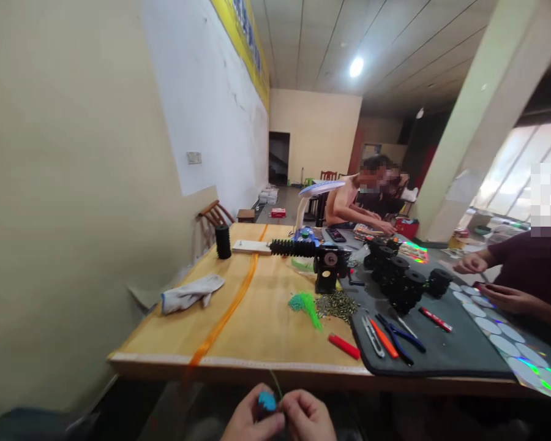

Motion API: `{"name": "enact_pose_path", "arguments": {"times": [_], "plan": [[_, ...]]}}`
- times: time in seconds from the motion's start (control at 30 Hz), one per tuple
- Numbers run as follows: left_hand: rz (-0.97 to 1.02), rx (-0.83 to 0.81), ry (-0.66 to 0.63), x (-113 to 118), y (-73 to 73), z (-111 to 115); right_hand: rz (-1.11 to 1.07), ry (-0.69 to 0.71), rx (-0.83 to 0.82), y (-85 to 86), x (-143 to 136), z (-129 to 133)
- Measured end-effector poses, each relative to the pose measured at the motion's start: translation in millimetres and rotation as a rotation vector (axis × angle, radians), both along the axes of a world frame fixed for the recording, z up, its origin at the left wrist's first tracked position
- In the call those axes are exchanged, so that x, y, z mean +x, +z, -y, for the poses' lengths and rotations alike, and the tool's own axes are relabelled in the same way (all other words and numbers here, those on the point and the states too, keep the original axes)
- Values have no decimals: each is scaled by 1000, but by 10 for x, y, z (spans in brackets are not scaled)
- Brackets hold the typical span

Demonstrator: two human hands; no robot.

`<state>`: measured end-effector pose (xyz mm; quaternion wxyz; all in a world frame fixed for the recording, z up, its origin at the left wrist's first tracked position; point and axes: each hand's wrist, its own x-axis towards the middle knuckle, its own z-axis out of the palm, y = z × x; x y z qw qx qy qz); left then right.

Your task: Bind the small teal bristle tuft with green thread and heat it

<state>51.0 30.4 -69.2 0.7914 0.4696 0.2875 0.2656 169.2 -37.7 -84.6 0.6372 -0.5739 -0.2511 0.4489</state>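
Observation:
My left hand [252,418] is closed around a small bright blue piece [267,401], whose exact kind I cannot make out. Beside it, my right hand [308,418] pinches a thin greenish strand [276,384] that rises from between the fingertips. Both hands are close together, just below the table's front edge. On the wooden table [165,343] beyond them lie a red lighter-like stick [344,346], a bundle of bright green strands [311,311], a heap of small teal pieces [296,301] and a pile of small metallic bits [337,305].
A grey mat [459,358] holds snips [373,337], an orange-handled tool [384,338], blue pliers [401,340] and several black spools [406,288]. A clamped black winding device [328,269], white glove [193,294] and orange ribbon [229,315] lie leftward. Two people sit beyond and right.

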Motion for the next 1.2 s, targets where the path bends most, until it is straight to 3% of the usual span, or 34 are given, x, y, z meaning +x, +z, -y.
{"name": "enact_pose_path", "arguments": {"times": [0.17, 0.37, 0.57, 1.2], "plan": [[-86, -218, 22, 34, 70, 61, 10, 58, -38, 146, 37, 55], [-83, -244, 50, -27, 156, 34, 210, 64, -19, 131, 95, 165], [-94, -297, 72, -41, 261, 53, 266, 155, 37, 94, 58, 211], [-17, -468, 183, 10, 132, 25, 136, 271, -15, 132, -133, 163]]}}
